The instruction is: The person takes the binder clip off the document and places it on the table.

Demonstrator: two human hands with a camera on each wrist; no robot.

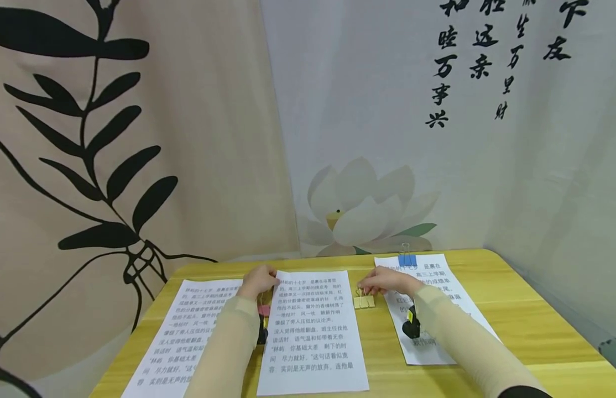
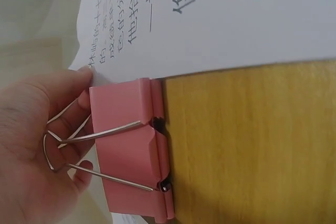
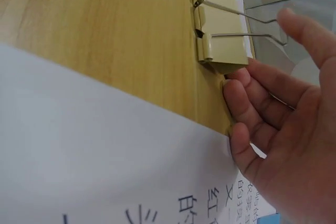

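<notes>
Where the left arm reaches: forward from the near edge, its pale sleeve crossing the left printed sheet (image 1: 173, 337), with the left hand (image 1: 258, 281) bent inward at the top left corner of the middle printed sheet (image 1: 313, 331).
Left fingers: thumb tip right at that corner, the others loosely curled behind the pink binder clip (image 2: 123, 145); whether they actually pinch the paper or touch the clip, I can't tell.
Pink clip: on the yellow wood-grain table (image 1: 497, 287) between the left and middle sheets, one wire handle angled back across the palm.
Right arm: slanting in from the lower right over the right printed sheet (image 1: 439, 273), forearm low, the right hand (image 1: 391, 280) pointing toward the middle sheet.
Right fingers: thumb against the wire handle of the yellow binder clip (image 3: 226, 30), forefinger bent in at the clip's far side, so the clip is lightly pinched; the remaining fingers curl beneath, spaced a little apart.
Yellow clip: in the gap between the middle and right sheets, near the middle one's right edge.
Blue binder clip (image 1: 407, 260): at the top edge of the right sheet, handle upward, beyond the right hand.
Backdrop: cloth (image 1: 228, 138) printed with dark leaves, a pale lotus and brushed characters.
</notes>
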